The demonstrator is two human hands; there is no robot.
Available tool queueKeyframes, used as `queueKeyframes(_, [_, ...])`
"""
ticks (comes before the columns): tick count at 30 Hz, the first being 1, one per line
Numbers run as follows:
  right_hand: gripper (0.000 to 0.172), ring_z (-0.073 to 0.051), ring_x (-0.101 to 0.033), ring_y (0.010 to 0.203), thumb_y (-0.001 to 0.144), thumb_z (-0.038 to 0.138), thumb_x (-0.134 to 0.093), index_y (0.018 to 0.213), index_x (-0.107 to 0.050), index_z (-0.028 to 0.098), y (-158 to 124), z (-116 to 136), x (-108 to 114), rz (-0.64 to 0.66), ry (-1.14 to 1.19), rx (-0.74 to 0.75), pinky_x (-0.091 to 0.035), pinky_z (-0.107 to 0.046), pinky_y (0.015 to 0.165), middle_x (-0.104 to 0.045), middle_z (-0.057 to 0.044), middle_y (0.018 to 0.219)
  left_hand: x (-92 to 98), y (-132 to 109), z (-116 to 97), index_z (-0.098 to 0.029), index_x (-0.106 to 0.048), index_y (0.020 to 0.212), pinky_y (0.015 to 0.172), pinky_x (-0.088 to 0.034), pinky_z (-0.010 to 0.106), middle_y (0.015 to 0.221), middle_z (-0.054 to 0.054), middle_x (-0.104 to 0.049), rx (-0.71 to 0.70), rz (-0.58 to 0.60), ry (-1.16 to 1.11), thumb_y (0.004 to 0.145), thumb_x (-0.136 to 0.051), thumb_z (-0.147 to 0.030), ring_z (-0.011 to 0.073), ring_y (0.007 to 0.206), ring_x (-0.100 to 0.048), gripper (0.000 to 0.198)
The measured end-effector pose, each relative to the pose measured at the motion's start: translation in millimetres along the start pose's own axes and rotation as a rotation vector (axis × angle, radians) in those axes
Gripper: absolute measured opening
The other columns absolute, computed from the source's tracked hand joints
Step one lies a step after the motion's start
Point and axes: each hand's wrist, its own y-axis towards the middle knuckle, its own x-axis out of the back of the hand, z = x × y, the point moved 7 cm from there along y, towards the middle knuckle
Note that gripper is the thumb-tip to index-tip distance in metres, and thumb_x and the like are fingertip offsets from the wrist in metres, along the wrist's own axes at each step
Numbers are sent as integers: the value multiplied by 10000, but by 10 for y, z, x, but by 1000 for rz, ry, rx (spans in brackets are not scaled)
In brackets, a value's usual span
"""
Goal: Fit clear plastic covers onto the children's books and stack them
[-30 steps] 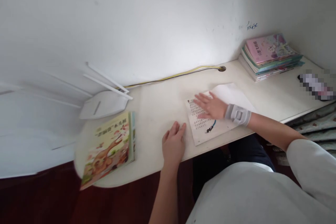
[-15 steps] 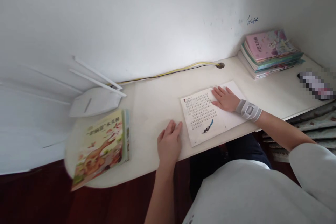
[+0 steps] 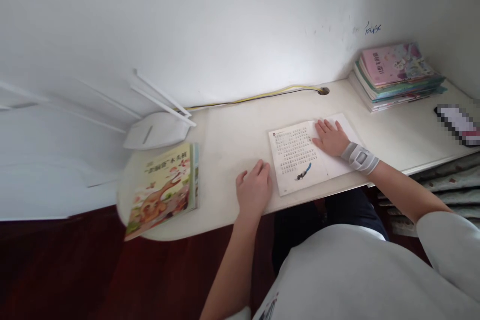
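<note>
An open book [image 3: 296, 160] lies on the white desk [image 3: 225, 150] in front of me, with printed text and a small blue-and-black drawing on its left page. My right hand [image 3: 332, 138] rests flat on the right page, fingers spread, covering part of it. Around that wrist is a grey and white band [image 3: 360, 158]. Just left of the book, my left hand [image 3: 255, 187] lies palm down on the desk near the front edge. Its fingers are loosely bent and slightly apart, and nothing shows in them.
Picture books [image 3: 161, 185] are stacked at the desk's rounded left end, before a white router [image 3: 157, 131] with antennas. A taller book stack [image 3: 397, 77] stands back right, near a phone [image 3: 457, 122]. Cables [image 3: 255, 97] run along the wall to a hole [image 3: 323, 91].
My view has turned slightly left, so the desk and its things appear farther right. Both hands keep about the same places relative to the book.
</note>
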Motion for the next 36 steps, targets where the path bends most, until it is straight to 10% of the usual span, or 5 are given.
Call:
queueKeyframes(13, [641,-298,-245,1381,939,425,-212,1427,-281,15,28,-82,113,-2,-46,40,-203,-544,1093,-271,-198,1493,-9,-35,-77,-186,-562,1211,1056,-237,515,1342,126,-527,11,22,29,901,-335,-152,245,1188,-518,386])
queueKeyframes(22, [511,-320,-287,1361,951,417,-293,1403,-395,203,-655,863,24,-181,-28,364,-225,-580,1070,-344,-114,1476,-13,-32,-170,-218,-504,1305,1028,-283,534,1392,145,-468,-5,145,161,911,-273,-109,265,1268,-444,470])
queueKeyframes(36, [546,-267,-180,1406,932,482,-353,1418,-366,233,-800,440,-56,-98,87,420,-202,-483,1112,-266,-94,1512,-74,7,141,-124,-458,1337,1072,-317,474,1429,187,-403,62,103,-97,886,-338,-165,262,1327,-381,468])
